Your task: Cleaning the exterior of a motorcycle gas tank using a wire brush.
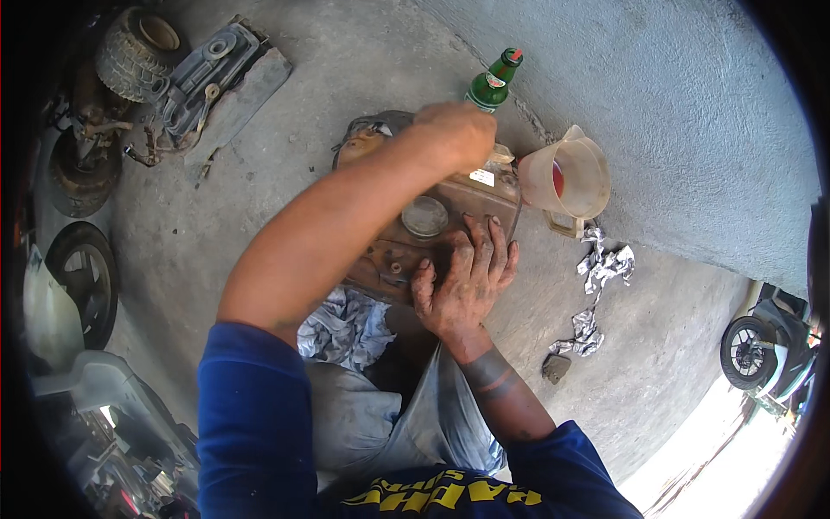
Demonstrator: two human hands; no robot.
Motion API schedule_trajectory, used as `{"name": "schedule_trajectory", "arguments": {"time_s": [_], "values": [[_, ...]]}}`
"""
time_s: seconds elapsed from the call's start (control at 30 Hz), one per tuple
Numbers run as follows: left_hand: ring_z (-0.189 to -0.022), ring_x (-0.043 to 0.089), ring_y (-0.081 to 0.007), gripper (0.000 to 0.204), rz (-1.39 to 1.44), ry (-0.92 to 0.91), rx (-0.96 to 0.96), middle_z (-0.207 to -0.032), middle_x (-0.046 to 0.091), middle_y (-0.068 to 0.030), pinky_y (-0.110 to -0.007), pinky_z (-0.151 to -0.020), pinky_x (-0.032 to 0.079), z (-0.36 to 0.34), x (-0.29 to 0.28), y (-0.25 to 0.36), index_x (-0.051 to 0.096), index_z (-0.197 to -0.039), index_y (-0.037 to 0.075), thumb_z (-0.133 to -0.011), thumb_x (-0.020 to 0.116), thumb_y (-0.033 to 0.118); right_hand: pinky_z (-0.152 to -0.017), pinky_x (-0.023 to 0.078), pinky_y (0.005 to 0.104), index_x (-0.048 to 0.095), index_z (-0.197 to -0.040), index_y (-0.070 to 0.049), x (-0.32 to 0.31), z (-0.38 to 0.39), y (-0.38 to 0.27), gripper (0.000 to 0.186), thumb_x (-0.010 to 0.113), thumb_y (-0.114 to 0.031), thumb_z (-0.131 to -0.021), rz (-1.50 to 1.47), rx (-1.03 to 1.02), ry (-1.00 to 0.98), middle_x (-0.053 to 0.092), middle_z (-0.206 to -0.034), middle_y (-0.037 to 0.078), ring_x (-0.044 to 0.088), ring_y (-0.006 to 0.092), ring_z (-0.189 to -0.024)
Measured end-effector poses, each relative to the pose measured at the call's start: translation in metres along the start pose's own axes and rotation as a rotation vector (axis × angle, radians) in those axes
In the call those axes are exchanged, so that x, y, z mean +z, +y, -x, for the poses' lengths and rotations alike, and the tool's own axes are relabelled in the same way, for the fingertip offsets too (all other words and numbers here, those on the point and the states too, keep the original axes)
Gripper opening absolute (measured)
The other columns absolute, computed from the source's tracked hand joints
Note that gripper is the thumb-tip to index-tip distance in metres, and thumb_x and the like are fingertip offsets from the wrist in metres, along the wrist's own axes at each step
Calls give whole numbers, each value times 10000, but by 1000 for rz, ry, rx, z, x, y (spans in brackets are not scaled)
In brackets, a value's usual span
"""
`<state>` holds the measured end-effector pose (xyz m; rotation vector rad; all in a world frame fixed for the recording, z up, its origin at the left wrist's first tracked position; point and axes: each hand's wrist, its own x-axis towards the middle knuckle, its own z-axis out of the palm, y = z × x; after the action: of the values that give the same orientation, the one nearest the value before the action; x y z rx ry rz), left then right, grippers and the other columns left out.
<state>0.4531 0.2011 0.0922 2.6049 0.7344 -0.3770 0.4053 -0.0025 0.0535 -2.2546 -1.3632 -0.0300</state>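
Tank point(477, 201) bears splayed right hand point(471, 275) — left hand point(456, 136) clenched.

A: How's the rm bounded?
B: By a rough blue-gray wall point(683, 112), upper R; it's met by gray concrete flr point(596, 415), marked in spots.
A: And light?
B: Ground point(700, 458) at lower R is washed white by sun, nr where a motorbike point(754, 351) is parked.

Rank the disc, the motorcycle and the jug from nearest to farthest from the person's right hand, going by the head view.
Starting from the right hand:
1. Disc: on the brown box, just left of the fingers.
2. Jug: beyond the box, up and to the right.
3. Motorcycle: far right, near the picture's rim.
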Motion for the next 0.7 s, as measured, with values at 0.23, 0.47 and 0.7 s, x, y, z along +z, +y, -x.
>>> {"name": "schedule_trajectory", "arguments": {"time_s": [0.23, 0.47, 0.7], "values": [[-1092, 650, -276, 310, 57, -248, 52, -1160, 698, -106, -379, -940, 512, 9, -38, -29, 726, -1157, 159, -849, 725, 200, -1130, 149, 600, 590, -1105, -40, -3, -2, -8, 433, 585, -321, -775, 13, -2, 15, 539, -1289, 160, 393, 377, -1333], [-1131, 628, -289, 361, 92, -182, 188, -1172, 690, -114, -387, -958, 493, -3, -44, -34, 728, -1166, 179, -808, 765, 210, -1113, 200, 560, 562, -1096, -37, -4, -2, 1, 387, 589, -262, -782, -10, 6, 19, 542, -1254, 148, 407, 356, -1303], [-1092, 644, -278, 388, 212, -192, 146, -1144, 703, -142, -386, -960, 488, -10, 7, -24, 732, -1158, 192, -775, 797, 194, -1124, 180, 566, 589, -1092, -58, 1, -2, -2, 392, 587, -295, -780, 28, -19, 40, 557, -1246, 128, 426, 344, -1288]]}}
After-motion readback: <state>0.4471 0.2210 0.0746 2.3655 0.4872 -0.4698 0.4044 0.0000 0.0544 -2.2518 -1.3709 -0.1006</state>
